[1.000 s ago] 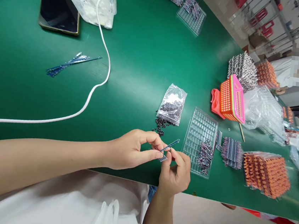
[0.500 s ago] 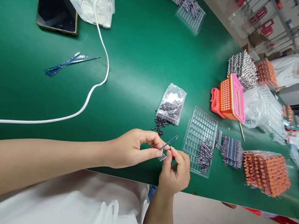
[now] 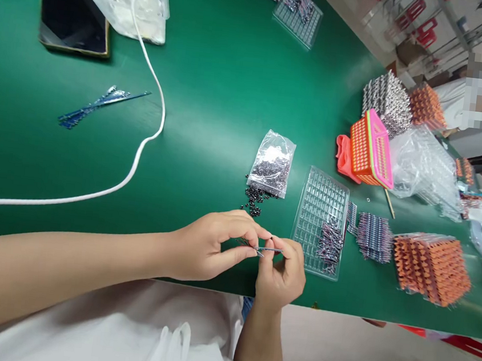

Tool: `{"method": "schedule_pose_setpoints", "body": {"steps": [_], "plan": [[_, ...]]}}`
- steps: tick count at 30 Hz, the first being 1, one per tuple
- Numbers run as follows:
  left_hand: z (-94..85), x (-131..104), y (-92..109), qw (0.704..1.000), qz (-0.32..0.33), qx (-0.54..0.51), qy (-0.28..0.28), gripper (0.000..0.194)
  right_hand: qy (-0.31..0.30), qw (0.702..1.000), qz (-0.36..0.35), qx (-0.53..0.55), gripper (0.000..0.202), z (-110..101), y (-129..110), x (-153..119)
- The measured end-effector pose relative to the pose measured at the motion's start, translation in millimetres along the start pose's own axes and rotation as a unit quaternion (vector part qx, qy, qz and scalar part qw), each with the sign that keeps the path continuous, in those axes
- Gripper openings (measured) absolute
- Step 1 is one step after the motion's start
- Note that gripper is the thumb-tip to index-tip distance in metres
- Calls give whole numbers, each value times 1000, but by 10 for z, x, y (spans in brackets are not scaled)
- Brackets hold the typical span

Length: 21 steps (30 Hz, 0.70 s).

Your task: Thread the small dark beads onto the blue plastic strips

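Single head view, worn by the person. Looks forward and down onto the green table [image 3: 214, 103]. Left hand [image 3: 210, 246] and right hand [image 3: 280, 274] close in, just below centre, thin strip [image 3: 271, 249] between them. Own white shirt [image 3: 122, 329] at 6 o'clock, nearest. Frame rolled: shelving [image 3: 450, 30] slants at 1–2 o'clock, farther off; floor [image 3: 334, 357] at 5.

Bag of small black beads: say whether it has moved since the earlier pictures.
No. Judged against the clear tray, the bag lies in the same spot on the green table; the whole view has shifted.
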State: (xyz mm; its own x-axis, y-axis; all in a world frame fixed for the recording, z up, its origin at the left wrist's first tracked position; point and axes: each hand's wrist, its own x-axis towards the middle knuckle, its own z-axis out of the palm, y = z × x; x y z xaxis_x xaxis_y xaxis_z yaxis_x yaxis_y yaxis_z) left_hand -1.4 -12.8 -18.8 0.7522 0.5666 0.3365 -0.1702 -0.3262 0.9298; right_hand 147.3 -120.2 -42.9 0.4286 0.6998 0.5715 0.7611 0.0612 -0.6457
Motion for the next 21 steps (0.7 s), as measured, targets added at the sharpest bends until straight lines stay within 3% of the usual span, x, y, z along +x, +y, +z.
{"method": "schedule_pose_setpoints", "body": {"steps": [8, 15, 21], "plan": [[-2, 12, -1, 999, 33, 29, -3, 10, -13, 999, 28, 27, 10, -19, -8, 4], [8, 3, 3, 999, 28, 27, -21, 13, -28, 988, 112, 105, 4, -45, 17, -21], [6, 5, 2, 997, 54, 40, -36, 16, -50, 960, 192, 197, 4, -64, 76, -39]]}}
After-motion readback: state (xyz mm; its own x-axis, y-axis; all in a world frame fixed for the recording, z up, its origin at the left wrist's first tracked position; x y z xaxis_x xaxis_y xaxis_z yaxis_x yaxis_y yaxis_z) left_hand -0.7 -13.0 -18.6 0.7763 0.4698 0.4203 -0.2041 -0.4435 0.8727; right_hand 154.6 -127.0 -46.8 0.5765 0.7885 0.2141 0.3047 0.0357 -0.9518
